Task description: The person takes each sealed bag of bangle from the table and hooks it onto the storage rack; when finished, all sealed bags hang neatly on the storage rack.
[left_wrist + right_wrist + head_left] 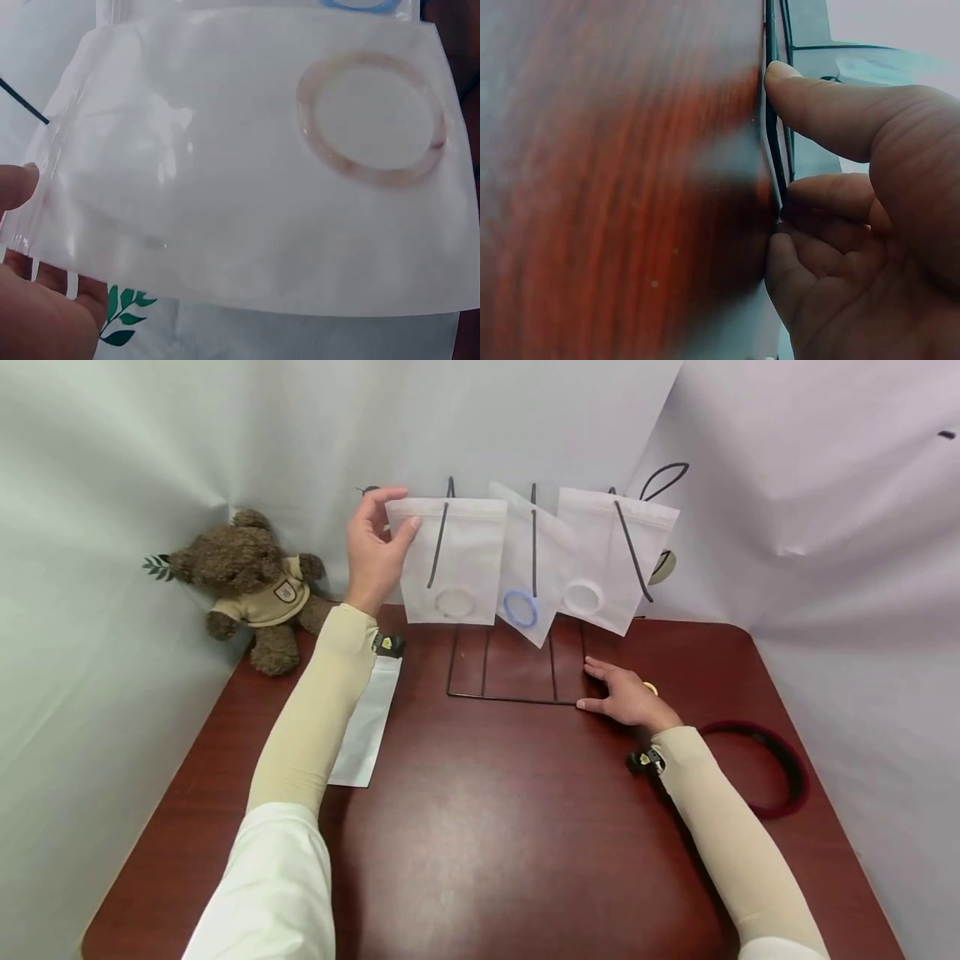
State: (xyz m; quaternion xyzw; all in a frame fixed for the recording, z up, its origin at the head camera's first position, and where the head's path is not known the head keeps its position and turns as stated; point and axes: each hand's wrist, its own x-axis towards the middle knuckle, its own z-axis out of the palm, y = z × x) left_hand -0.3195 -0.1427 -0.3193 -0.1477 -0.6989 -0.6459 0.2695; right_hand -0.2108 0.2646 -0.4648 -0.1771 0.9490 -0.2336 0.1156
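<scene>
In the head view my left hand [375, 550] pinches the top left corner of a frosted zip bag [480, 556], thumb in front and fingers behind. The left wrist view shows a pale pinkish bangle [309, 112] low inside it. This bag hangs on a prong of a black wire display rack [517, 699]. To its right hang a tilted bag [551, 547] with a blue ring [507, 610] and another bag [600, 539] with a white ring [567, 597]. At the rack's front right corner, my right hand [628, 696] grips the base wire, thumb on the front bar, fingers round the side.
A brown teddy bear [262, 560] sits at the back left. Beneath the left forearm lies a silvery pouch [367, 727]. A dark red headband [795, 760] rests near the right edge of the table [487, 827]. White cloth walls [540, 410] surround the table.
</scene>
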